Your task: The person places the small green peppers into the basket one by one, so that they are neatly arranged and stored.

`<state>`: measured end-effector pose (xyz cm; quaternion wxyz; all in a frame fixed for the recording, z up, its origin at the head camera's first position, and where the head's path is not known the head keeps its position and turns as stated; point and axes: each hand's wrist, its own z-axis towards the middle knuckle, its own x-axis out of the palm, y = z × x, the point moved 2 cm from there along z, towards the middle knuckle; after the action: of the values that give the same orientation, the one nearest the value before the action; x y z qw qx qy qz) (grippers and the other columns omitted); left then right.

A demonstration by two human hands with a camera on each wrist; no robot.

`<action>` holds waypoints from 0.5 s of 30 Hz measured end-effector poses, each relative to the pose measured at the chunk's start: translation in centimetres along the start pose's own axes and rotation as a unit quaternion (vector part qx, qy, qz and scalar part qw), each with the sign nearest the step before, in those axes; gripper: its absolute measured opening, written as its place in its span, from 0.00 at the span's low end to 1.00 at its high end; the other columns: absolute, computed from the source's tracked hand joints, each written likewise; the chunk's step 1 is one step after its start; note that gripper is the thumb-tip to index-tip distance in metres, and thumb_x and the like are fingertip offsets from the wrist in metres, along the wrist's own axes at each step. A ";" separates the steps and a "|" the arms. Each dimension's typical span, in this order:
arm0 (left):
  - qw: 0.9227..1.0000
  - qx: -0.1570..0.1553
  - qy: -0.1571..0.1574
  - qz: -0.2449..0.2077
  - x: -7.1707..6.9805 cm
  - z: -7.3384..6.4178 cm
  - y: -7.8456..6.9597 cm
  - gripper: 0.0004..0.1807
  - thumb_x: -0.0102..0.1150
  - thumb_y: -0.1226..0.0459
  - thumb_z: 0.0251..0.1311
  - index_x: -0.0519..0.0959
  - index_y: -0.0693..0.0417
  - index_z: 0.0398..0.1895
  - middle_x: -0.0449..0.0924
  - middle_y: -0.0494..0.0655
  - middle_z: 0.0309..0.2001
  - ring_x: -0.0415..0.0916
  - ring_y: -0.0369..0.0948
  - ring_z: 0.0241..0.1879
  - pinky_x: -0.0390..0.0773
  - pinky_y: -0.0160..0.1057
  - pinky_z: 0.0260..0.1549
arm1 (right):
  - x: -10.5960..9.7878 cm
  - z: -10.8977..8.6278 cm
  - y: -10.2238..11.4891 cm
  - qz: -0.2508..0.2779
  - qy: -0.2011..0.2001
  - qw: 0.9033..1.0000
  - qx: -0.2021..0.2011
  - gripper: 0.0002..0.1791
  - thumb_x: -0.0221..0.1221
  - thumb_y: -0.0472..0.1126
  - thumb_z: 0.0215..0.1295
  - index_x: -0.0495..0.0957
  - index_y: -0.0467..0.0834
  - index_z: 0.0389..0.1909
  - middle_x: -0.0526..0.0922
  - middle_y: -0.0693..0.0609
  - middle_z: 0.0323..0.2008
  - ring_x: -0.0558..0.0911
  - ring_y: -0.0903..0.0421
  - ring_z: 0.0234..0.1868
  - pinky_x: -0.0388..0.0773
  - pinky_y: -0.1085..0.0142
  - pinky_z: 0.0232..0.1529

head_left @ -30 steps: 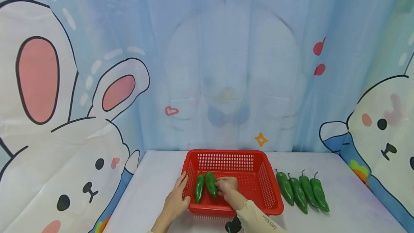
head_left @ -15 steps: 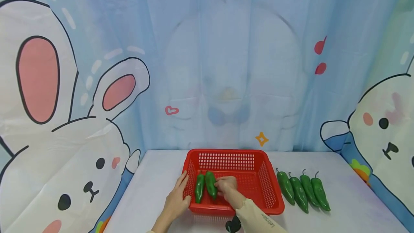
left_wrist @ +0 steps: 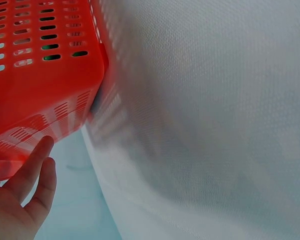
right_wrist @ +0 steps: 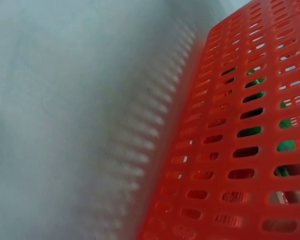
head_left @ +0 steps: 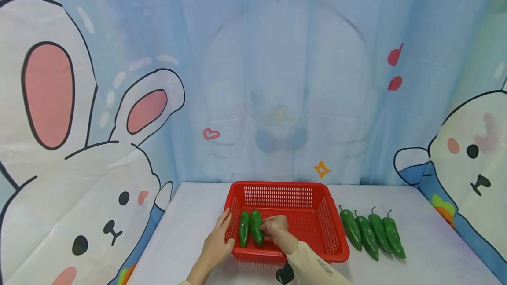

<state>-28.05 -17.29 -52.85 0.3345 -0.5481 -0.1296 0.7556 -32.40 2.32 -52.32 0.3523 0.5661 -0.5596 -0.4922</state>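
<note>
A red plastic basket [head_left: 291, 257] with slotted walls stands in front of me in the head view. Two glossy green chili peppers lie side by side in its left part, the left pepper [head_left: 244, 228] nearest the wall and the second pepper [head_left: 256, 223] just right of it. My right hand [head_left: 277, 227] reaches over the front rim with fingers curled and pinches that second pepper at its right side. My left hand [head_left: 215, 247] rests on the basket's left side, fingers extended along the rim. Through the slots in the right wrist view, bits of green pepper [right_wrist: 249, 131] show.
Several more green peppers [head_left: 368, 234] lie in a slanted row on the white table [head_left: 188, 219], right of the basket. A blue curtain [head_left: 277, 78] printed with cartoon animals hangs behind the table's back edge.
The second pepper has turned more upright and shifted slightly left, closer to the first, with my right hand following it. My left hand stays on the basket.
</note>
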 end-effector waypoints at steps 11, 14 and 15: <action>1.000 0.001 0.004 0.000 -0.1 0.0 -0.1 0.42 0.52 0.67 0.44 0.63 0.66 0.71 0.57 0.52 0.75 0.74 0.51 0.57 0.80 0.55 0.40 | 0.4 0.5 -0.4 -0.020 0.010 1.000 0.012 0.12 0.62 0.20 0.52 0.80 0.24 0.39 0.83 0.39 0.26 0.83 0.52 0.23 0.84 0.56 0.28; 1.000 0.002 0.003 0.002 -0.1 0.0 -0.1 0.42 0.53 0.68 0.45 0.63 0.66 0.71 0.57 0.52 0.75 0.75 0.50 0.55 0.80 0.54 0.39 | 0.4 0.5 -0.5 -0.015 0.020 1.000 0.008 0.13 0.61 0.20 0.52 0.79 0.23 0.41 0.83 0.39 0.26 0.84 0.50 0.24 0.84 0.54 0.29; 1.000 0.002 0.003 0.002 -0.1 0.0 -0.1 0.42 0.53 0.68 0.45 0.63 0.66 0.71 0.57 0.52 0.75 0.76 0.50 0.54 0.80 0.54 0.38 | 0.4 0.6 -0.5 -0.013 0.024 1.000 0.006 0.14 0.60 0.19 0.52 0.79 0.23 0.41 0.83 0.40 0.25 0.84 0.49 0.24 0.84 0.54 0.29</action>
<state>-27.97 -17.28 -52.69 0.3343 -0.5504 -0.1262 0.7546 -32.82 2.03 -53.05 0.3558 0.5867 -0.5468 -0.4799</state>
